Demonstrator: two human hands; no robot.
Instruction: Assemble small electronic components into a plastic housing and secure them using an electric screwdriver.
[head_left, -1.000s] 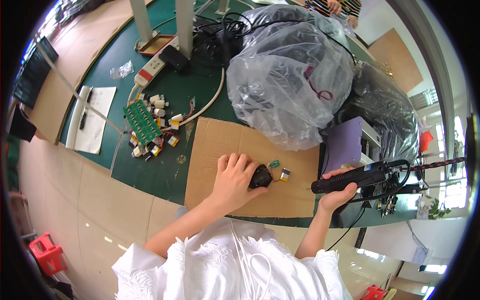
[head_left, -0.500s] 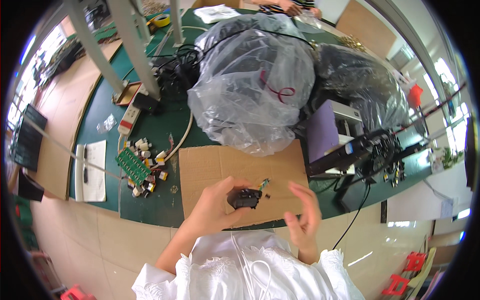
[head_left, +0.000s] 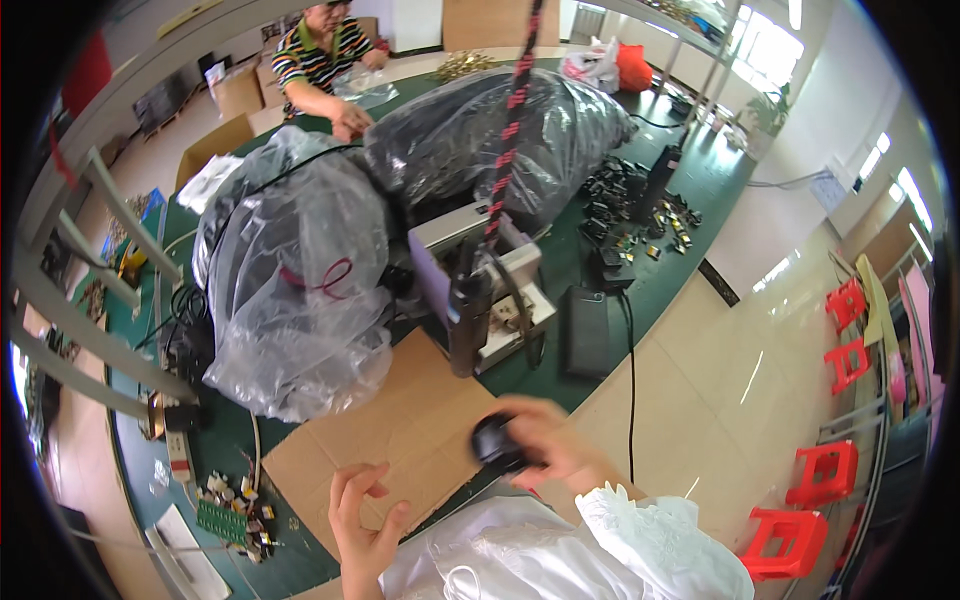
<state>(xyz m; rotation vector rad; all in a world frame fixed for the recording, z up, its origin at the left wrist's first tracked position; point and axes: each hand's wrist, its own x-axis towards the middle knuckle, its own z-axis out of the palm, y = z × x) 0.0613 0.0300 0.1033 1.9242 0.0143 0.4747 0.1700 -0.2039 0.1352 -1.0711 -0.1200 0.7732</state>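
Note:
My right hand (head_left: 560, 440) is closed around a dark rounded part (head_left: 497, 443), held above the right edge of a cardboard sheet (head_left: 395, 415). The hand is smeared by motion, so the part's details are blurred. My left hand (head_left: 362, 515) hovers over the near edge of the cardboard with its fingers apart and curled, holding nothing.
Beyond the cardboard are large clear plastic bags (head_left: 300, 290) of dark contents. A purple-and-white device (head_left: 435, 270) and a dark flat box (head_left: 585, 335) stand right of them. Small black parts (head_left: 620, 200) lie beyond. A person (head_left: 320, 65) works across the table; red stools (head_left: 785, 540) stand right.
The view has swung to the right. The black part was in my left hand; now that hand is empty, and a dark part, seemingly the same one, is in my right hand.

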